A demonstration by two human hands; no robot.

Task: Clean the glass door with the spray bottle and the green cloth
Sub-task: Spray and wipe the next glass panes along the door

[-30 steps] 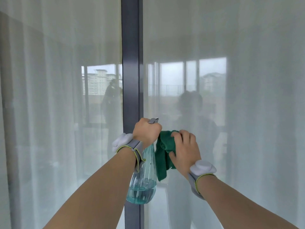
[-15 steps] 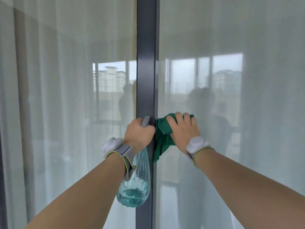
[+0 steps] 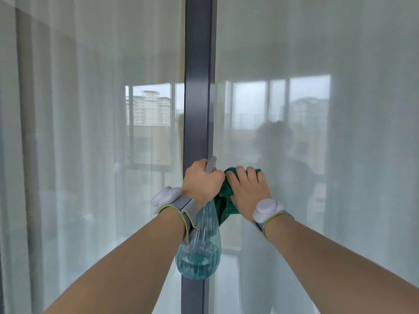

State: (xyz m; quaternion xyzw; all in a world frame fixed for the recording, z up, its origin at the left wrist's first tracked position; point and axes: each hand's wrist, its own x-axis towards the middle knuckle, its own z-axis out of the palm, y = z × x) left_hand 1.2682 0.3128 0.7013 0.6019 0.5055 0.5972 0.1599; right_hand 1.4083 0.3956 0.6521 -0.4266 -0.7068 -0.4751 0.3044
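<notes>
One spray bottle (image 3: 199, 252) gripped in the left hand (image 3: 201, 181), one green cloth (image 3: 223, 203) — mostly hidden — pressed flat-fingered by the right hand (image 3: 248, 191) on the glass door (image 3: 294, 53).

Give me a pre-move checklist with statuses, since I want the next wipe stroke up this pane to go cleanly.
1. Green cloth flat under the right hand: ok, fingers spread over it on the glass door.
2. Spray bottle secure: ok, left hand grips its neck.
3. Liquid left: ok, blue liquid fills the bottom.
4. Nozzle aimed at the glass: cannot tell.
5. Path above the cloth free: ok, bare glass.
6. Cloth clear of the dark frame: not ok, its edge sits against it.
</notes>
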